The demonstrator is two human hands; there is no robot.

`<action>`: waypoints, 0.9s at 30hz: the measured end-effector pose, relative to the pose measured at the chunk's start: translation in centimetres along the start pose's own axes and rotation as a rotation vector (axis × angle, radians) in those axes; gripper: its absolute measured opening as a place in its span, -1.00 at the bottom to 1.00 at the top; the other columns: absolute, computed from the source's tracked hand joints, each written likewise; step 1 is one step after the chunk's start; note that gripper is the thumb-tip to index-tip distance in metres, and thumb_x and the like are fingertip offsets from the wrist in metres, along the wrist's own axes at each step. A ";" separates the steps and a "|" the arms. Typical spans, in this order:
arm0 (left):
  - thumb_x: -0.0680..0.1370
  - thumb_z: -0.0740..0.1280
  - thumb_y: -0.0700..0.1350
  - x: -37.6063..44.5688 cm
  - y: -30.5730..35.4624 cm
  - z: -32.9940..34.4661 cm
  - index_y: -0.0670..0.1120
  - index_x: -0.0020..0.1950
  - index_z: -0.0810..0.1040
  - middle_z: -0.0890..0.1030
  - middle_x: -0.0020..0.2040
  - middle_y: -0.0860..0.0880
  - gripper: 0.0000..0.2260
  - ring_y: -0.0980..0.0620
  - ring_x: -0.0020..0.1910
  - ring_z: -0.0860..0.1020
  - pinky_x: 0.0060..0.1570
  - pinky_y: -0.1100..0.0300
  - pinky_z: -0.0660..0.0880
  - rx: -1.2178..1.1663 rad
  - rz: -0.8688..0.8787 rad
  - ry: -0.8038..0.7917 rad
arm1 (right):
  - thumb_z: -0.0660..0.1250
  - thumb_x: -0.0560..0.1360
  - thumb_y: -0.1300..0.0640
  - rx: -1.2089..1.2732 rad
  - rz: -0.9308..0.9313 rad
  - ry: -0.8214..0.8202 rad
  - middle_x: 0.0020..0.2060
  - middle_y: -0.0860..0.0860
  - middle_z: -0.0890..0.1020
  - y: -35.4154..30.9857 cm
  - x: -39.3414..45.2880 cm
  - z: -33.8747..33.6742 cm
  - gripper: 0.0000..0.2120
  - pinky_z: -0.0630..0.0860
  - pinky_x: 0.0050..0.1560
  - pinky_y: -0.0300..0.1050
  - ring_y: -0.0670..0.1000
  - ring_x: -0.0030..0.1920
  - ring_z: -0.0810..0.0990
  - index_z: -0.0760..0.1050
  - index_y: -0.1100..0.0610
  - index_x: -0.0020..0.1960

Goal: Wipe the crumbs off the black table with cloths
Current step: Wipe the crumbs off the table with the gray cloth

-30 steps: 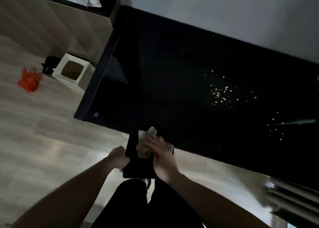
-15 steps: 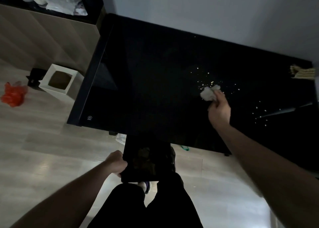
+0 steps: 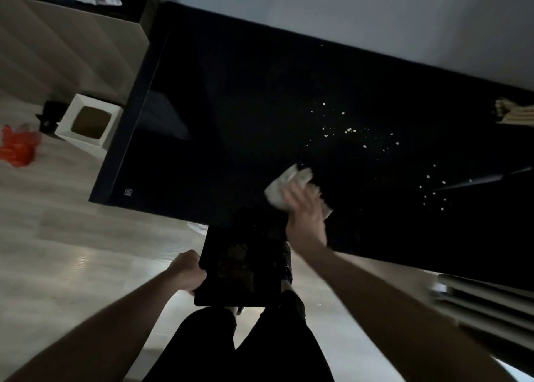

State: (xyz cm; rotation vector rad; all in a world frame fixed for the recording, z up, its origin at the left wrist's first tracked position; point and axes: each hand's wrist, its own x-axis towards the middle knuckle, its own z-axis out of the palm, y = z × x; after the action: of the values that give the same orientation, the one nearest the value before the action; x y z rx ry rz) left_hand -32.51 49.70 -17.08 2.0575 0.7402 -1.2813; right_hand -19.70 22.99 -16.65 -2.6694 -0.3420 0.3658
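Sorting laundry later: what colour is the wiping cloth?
White, in the head view: cloth under the right hand.

right hand (image 3: 306,214) motion-blurred, striped cloth (image 3: 514,114) cut off at edge
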 end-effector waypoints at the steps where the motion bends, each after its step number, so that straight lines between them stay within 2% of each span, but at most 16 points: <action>1: 0.32 0.19 -0.17 -0.1 0.5 0.1 -0.19 -0.26 0.58 0.69 -0.30 -0.13 -0.81 -0.09 -0.31 0.71 -0.24 0.02 0.69 0.004 -0.005 -0.003 | 0.21 0.48 0.35 0.103 -0.018 -0.036 0.61 -0.11 0.30 -0.8 -2.0 1.0 -0.30 0.12 0.63 0.13 0.13 0.64 0.13 0.36 -0.09 0.57; 3: 0.33 0.20 -0.17 -0.6 1.6 0.4 -0.15 -0.29 0.55 0.66 -0.33 -0.10 -0.85 -0.07 -0.33 0.69 -0.25 0.07 0.69 0.017 -0.015 0.004 | 0.16 0.58 0.30 0.200 -0.079 -0.126 0.60 -0.27 0.25 -1.8 -5.9 2.3 -0.37 0.01 0.66 -0.11 -0.01 0.67 0.05 0.37 -0.18 0.55; 4: 0.35 0.20 -0.19 -0.7 2.1 0.6 -0.14 -0.29 0.54 0.67 -0.33 -0.09 -0.86 -0.06 -0.34 0.69 -0.27 0.10 0.68 0.020 -0.028 0.012 | 0.22 0.58 0.31 0.227 -0.113 -0.155 0.58 -0.34 0.23 -2.1 -7.2 2.6 -0.37 0.03 0.64 -0.20 -0.07 0.66 0.08 0.38 -0.20 0.54; 6: 0.37 0.20 -0.22 -0.9 3.1 0.9 -0.13 -0.29 0.53 0.66 -0.34 -0.09 -0.87 -0.03 -0.36 0.68 -0.33 0.15 0.65 0.014 -0.058 0.018 | 0.25 0.51 0.41 0.318 -0.138 -0.212 0.53 -0.38 0.30 -2.1 -9.1 2.2 -0.33 0.26 0.55 -0.23 -0.23 0.59 0.23 0.48 -0.15 0.47; 8: 0.37 0.21 -0.24 -0.8 3.4 1.4 -0.15 -0.28 0.55 0.66 -0.36 -0.11 -0.87 -0.06 -0.39 0.69 -0.36 0.16 0.64 -0.019 -0.075 0.012 | 0.22 0.48 0.43 0.437 -0.108 -0.259 0.52 -0.36 0.36 -1.9 -9.8 0.8 -0.31 0.37 0.49 -0.22 -0.33 0.53 0.28 0.50 -0.13 0.47; 11: 0.35 0.22 -0.22 -0.8 3.7 2.1 -0.20 -0.24 0.59 0.69 -0.31 -0.15 -0.84 -0.10 -0.36 0.71 -0.29 0.08 0.68 -0.070 -0.090 0.010 | 0.23 0.49 0.50 0.547 -0.072 -0.200 0.52 -0.27 0.41 -0.7 -7.5 -2.6 -0.27 0.29 0.55 -0.21 -0.26 0.53 0.33 0.49 -0.13 0.48; 14: 0.38 0.25 -0.18 -1.2 4.3 2.6 -0.14 -0.34 0.54 0.62 -0.39 -0.06 -0.87 -0.03 -0.34 0.67 -0.46 0.27 0.50 -0.053 -0.093 0.001 | 0.16 0.43 0.53 0.579 -0.012 -0.036 0.50 -0.13 0.48 2.0 -1.5 -6.1 -0.28 0.26 0.55 -0.26 -0.23 0.53 0.37 0.56 -0.04 0.43; 15: 0.39 0.26 -0.17 -1.2 4.6 2.8 -0.13 -0.37 0.52 0.60 -0.41 -0.05 -0.86 -0.02 -0.35 0.66 -0.49 0.31 0.44 -0.056 -0.093 0.008 | 0.13 0.43 0.50 0.556 0.001 0.009 0.51 -0.14 0.46 3.1 1.0 -7.3 -0.27 0.26 0.53 -0.29 -0.23 0.53 0.35 0.55 -0.04 0.44; 17: 0.40 0.29 -0.16 -1.1 5.0 3.3 -0.13 -0.39 0.49 0.59 -0.39 -0.07 -0.84 -0.08 -0.28 0.68 -0.45 0.28 0.44 -0.066 -0.091 0.033 | 0.12 0.42 0.47 0.494 0.023 0.082 0.53 -0.13 0.42 5.2 6.1 -9.6 -0.26 0.25 0.54 -0.29 -0.17 0.55 0.34 0.50 -0.05 0.47; 18: 0.41 0.30 -0.16 -1.2 5.2 3.5 -0.12 -0.39 0.48 0.58 -0.37 -0.08 -0.83 -0.11 -0.23 0.68 -0.41 0.24 0.44 -0.060 -0.096 0.043 | 0.14 0.44 0.46 0.451 0.047 0.106 0.54 -0.13 0.41 6.1 8.7 -10.5 -0.28 0.22 0.55 -0.29 -0.13 0.56 0.34 0.48 -0.05 0.49; 20: 0.42 0.31 -0.16 -1.2 5.6 4.0 -0.10 -0.40 0.45 0.54 -0.39 -0.04 -0.81 -0.10 -0.26 0.63 -0.41 0.24 0.40 -0.059 -0.109 0.055 | 0.19 0.53 0.41 0.361 0.098 0.132 0.57 -0.12 0.38 7.5 13.4 -11.7 -0.35 0.17 0.56 -0.29 -0.10 0.58 0.30 0.44 -0.08 0.52; 22: 0.42 0.31 -0.16 -1.2 5.9 4.3 -0.09 -0.39 0.48 0.54 -0.40 -0.01 -0.83 -0.02 -0.32 0.58 -0.41 0.26 0.40 -0.093 -0.120 0.059 | 0.21 0.60 0.34 0.278 0.085 0.105 0.60 -0.10 0.32 8.5 17.3 -12.0 -0.41 0.17 0.60 -0.17 -0.04 0.62 0.24 0.39 -0.10 0.55; 24: 0.41 0.31 -0.17 -1.2 6.0 4.7 -0.09 -0.38 0.50 0.56 -0.41 0.00 -0.85 0.05 -0.37 0.57 -0.43 0.29 0.41 -0.106 -0.135 0.061 | 0.19 0.65 0.28 0.158 0.059 -0.001 0.65 -0.04 0.21 9.4 20.0 -11.3 -0.42 0.11 0.65 -0.02 0.08 0.66 0.13 0.29 -0.09 0.60; 27: 0.41 0.30 -0.19 -1.2 6.2 5.1 -0.08 -0.35 0.52 0.59 -0.38 -0.01 -0.86 0.06 -0.39 0.57 -0.41 0.29 0.44 -0.133 -0.146 0.057 | 0.16 0.66 0.14 -0.154 0.056 -0.126 0.68 -0.03 0.05 8.9 20.9 -8.8 -0.40 -0.01 0.66 0.20 0.23 0.66 0.01 0.10 -0.05 0.67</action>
State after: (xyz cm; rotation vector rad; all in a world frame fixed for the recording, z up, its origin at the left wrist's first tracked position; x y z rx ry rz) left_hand -31.49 41.63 -16.60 1.9698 0.9910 -1.2199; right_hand 4.16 17.97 -17.01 -2.8176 -0.3475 0.5478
